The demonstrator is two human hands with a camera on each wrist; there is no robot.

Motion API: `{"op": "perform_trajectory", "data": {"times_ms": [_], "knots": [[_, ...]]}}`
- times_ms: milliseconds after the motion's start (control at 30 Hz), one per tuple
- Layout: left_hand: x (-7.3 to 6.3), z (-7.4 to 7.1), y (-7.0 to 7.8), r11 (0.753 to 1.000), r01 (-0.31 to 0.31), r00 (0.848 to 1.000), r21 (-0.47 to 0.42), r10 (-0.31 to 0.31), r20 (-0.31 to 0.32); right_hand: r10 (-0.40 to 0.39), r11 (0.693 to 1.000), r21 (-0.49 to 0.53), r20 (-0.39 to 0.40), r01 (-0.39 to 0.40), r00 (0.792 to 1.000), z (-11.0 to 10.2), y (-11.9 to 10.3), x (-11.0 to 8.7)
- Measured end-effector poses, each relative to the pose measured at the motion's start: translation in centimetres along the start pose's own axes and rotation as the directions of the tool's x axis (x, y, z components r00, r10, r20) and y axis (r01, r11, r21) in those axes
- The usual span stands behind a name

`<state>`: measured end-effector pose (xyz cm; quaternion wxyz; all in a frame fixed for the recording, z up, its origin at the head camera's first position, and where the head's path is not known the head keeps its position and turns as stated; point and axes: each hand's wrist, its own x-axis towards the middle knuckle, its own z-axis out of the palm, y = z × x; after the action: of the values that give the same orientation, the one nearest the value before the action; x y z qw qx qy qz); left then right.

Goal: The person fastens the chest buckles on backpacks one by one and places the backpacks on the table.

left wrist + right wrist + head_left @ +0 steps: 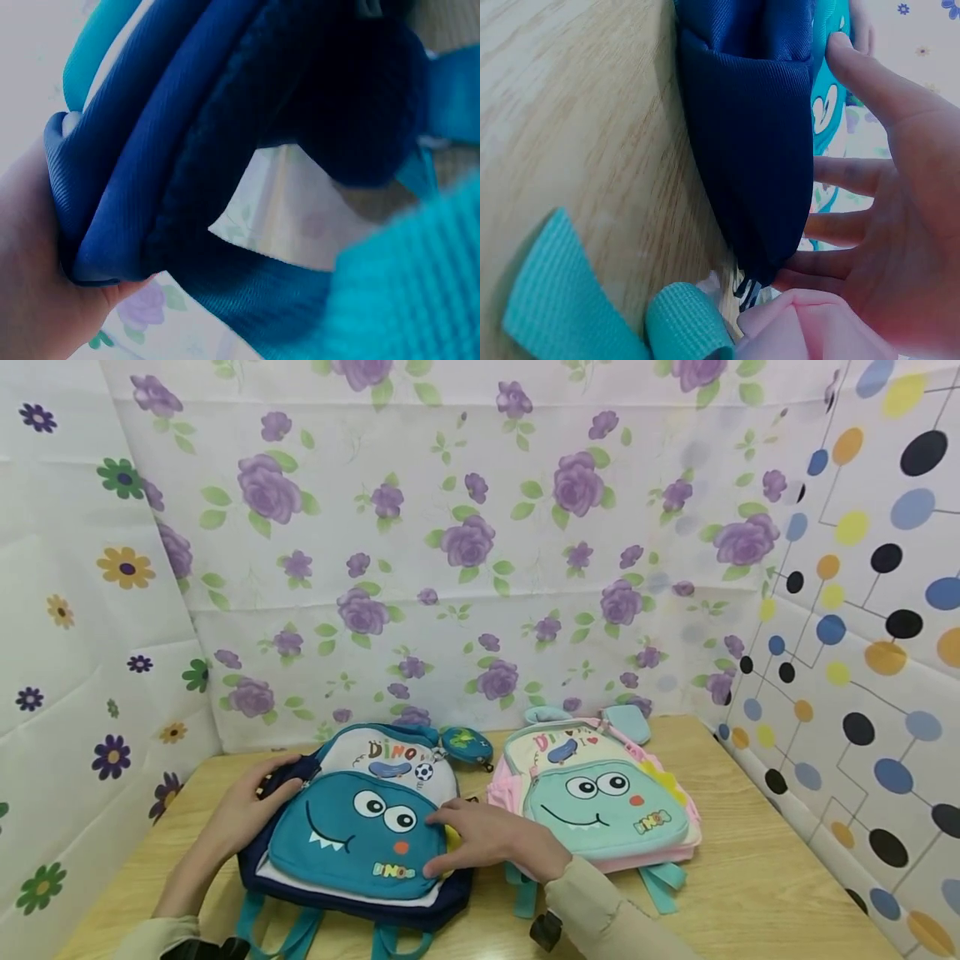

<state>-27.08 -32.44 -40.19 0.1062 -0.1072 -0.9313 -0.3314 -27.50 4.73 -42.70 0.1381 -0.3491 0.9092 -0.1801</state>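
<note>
A teal and navy backpack (pixel 333 860) with a cartoon dinosaur face lies front side up on the wooden table, teal straps trailing toward me. My left hand (pixel 238 817) grips its upper left edge; in the left wrist view, navy fabric (pixel 120 195) sits bunched against the palm, and the fingers are mostly hidden. My right hand (pixel 487 837) touches the bag's right side with its fingers spread. From the right wrist view, the thumb and fingers of the right hand (pixel 915 202) lie fairly straight along the navy side panel (pixel 750 135).
A mint and pink backpack (pixel 607 814) of similar design lies to the right, close to my right hand. A small teal pouch (pixel 467 745) hangs at the blue bag's top right. Patterned cloths (pixel 465 468) enclose the wooden table (pixel 750 860) at back and sides.
</note>
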Motion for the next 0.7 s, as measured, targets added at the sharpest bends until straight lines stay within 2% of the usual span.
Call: {"op": "perform_trajectory", "data": {"times_ms": [133,333,567,700], "knots": [[0.2,-0.5,0.9,1.0,0.0,1.0,0.003,0.0,-0.016,-0.005,1.0,-0.002,0.001,0.005,1.0,0.1,0.0,0.1],[0.7,-1.2,2.3,0.999,-0.023,0.997,0.024,0.024,-0.073,-0.011,1.0,-0.005,0.001,0.011,1.0,0.3,-0.2,0.4],[1.1,-2.2,3.8,1.0,0.019,0.995,0.021,-0.017,-0.096,-0.032,0.999,0.001,-0.004,0.032,0.999,0.6,-0.3,0.8],[1.2,-2.9,4.7,1.0,0.02,0.995,-0.002,-0.02,-0.096,-0.039,0.999,0.017,-0.003,0.039,0.999,0.8,-0.4,1.1]]}}
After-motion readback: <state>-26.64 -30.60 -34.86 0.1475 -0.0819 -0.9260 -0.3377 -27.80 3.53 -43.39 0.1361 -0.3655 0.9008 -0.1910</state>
